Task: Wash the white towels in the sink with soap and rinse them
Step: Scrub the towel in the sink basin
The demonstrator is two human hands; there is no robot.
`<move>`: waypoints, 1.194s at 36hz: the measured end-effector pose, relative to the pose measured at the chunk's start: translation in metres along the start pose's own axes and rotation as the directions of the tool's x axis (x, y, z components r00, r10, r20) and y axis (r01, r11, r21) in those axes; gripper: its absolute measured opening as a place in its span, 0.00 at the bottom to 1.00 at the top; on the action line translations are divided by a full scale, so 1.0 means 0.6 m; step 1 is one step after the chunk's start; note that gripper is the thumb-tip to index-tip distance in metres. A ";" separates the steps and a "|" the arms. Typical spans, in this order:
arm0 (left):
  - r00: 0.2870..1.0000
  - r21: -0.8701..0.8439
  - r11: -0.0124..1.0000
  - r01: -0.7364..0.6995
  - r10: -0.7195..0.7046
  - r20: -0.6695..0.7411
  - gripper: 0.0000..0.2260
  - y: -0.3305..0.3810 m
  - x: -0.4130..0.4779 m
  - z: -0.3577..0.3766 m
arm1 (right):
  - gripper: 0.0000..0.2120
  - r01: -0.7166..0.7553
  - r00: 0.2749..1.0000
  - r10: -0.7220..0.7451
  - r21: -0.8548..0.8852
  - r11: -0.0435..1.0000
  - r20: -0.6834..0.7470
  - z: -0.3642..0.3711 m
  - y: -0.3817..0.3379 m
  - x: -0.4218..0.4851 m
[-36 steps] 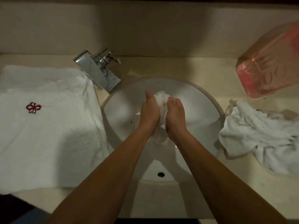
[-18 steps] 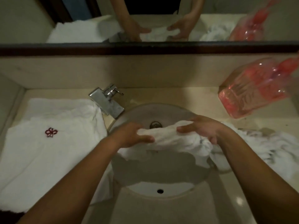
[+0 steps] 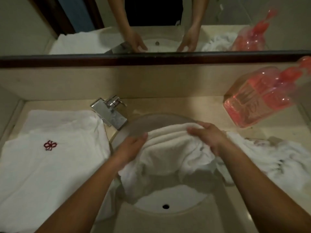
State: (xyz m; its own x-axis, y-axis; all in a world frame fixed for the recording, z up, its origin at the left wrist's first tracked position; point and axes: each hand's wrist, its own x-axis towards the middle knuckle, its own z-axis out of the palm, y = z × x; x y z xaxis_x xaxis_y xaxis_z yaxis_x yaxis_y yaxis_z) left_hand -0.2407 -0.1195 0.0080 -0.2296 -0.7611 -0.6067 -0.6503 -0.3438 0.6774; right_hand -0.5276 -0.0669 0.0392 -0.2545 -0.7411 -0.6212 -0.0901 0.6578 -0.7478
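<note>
Both the left hand (image 3: 133, 148) and right hand (image 3: 208, 137) clutch a rumpled white towel (image 3: 170, 153) over the round white sink (image 3: 168, 200), mid-frame in the beige stone tabletop (image 3: 168, 105); a dark-framed mirror (image 3: 151, 58) spans the top.

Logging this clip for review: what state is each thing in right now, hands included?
Left hand: grips the towel's left end.
Right hand: grips the towel's right end.
Towel in hands: spread out, held over the sink.
Sink: no standing water visible.
Faucet: no water running.
Embroidered towel: lying flat, left of the sink.
Crumpled towel: bunched, right of the sink.
Soap bottle: partly full of pink liquid.
</note>
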 end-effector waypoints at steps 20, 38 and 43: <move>0.957 -0.550 0.835 0.035 -0.186 -0.221 0.23 -0.062 0.156 0.220 | 0.10 -0.007 0.984 0.030 0.126 0.992 -0.176 0.256 0.157 0.113; 0.985 -0.480 0.874 0.072 -0.138 -0.104 0.22 -0.056 0.133 0.242 | 0.15 -0.204 0.958 0.273 0.461 0.864 -0.088 0.238 0.151 0.149; 0.957 -0.483 0.866 0.131 -0.238 -0.168 0.25 -0.074 0.138 0.213 | 0.17 -0.309 0.945 0.327 0.395 0.865 0.023 0.226 0.177 0.080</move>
State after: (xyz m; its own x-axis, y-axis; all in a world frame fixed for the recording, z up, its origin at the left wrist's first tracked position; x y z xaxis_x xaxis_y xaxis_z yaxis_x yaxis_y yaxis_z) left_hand -0.3236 -0.0972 -0.1256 0.0565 -0.7384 -0.6720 -0.2436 -0.6629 0.7080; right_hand -0.4189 -0.0506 -0.1019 -0.2477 -0.4884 -0.8367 0.3808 0.7451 -0.5476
